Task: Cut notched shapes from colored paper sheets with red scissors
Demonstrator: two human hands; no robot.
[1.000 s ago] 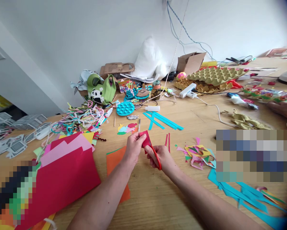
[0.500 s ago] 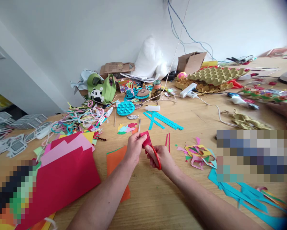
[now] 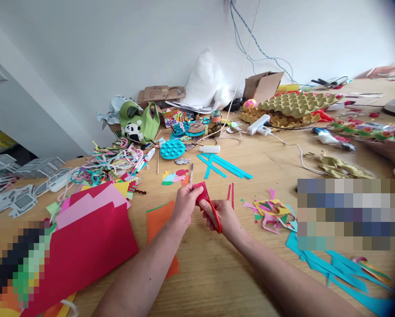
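My left hand (image 3: 185, 201) pinches a small piece of red paper (image 3: 200, 188) above the middle of the table. In my right hand (image 3: 223, 216) are red-handled scissors (image 3: 216, 215), their blades at the right side of that paper. The fingertips of both hands are close together. Two thin red paper strips (image 3: 231, 194) lie just beyond my right hand. Under my left forearm is an orange sheet (image 3: 159, 226), partly covered by the arm. Colourful paper cutouts (image 3: 177, 176) lie ahead of my left hand.
Left are large red sheets (image 3: 92, 237) and a tangle of pipe cleaners (image 3: 108, 160). Blue paper strips (image 3: 225, 165) lie ahead; paper scraps (image 3: 272, 211) and more blue strips (image 3: 336, 268) are at right. Egg trays (image 3: 296, 105) stand behind. Another person's hand (image 3: 387, 149) is at far right.
My hands stay almost in place, with the scissors still at the red paper. At the far right, the other person's hand has shifted slightly.
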